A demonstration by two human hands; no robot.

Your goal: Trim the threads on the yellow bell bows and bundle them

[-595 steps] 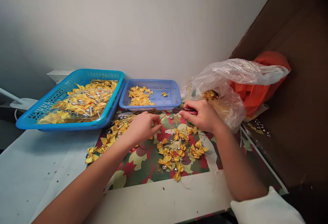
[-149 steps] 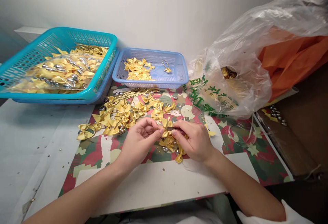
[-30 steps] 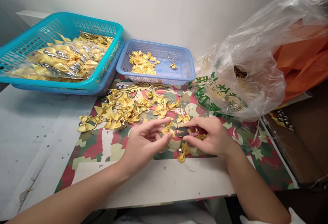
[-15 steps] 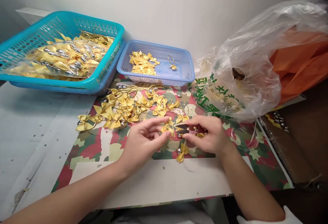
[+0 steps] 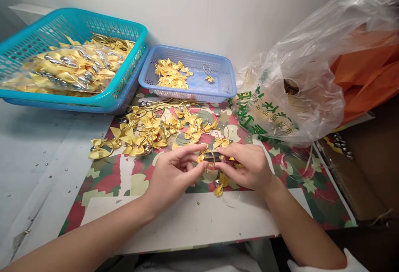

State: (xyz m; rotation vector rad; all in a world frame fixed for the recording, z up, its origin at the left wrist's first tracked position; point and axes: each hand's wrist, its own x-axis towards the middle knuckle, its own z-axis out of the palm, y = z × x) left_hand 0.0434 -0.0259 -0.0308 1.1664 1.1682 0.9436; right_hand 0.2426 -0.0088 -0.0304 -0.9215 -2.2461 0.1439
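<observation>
Between the thumb and fingertips of my left hand (image 5: pixel 173 171) is a yellow ribbon bow (image 5: pixel 201 157) with a gold ring (image 5: pixel 214 165). My right hand (image 5: pixel 251 165) is closed around small thread snips (image 5: pixel 213 156), whose dark blades point left and reach in at the ring, against or very near the bow. Whether the blades touch the ribbon, I cannot make out. Just below the hands lies another yellow bow (image 5: pixel 222 185) with a silver bead. Beyond my left hand spreads a pile of yellow bows (image 5: pixel 149 128) with gold rings and silver beads.
A teal basket (image 5: pixel 141 41) at the back left holds bagged bows. Beside it stands a blue basket (image 5: pixel 231 77) with loose bows. A clear plastic bag (image 5: pixel 324 97) bulges at the right. White board (image 5: pixel 187 222) lies along the near edge of the patterned sheet (image 5: pixel 75 218).
The snips have moved left, from beside the bow to blades reaching in at its ring. The gold ring now shows clearly around the blades. My left hand keeps its pinch.
</observation>
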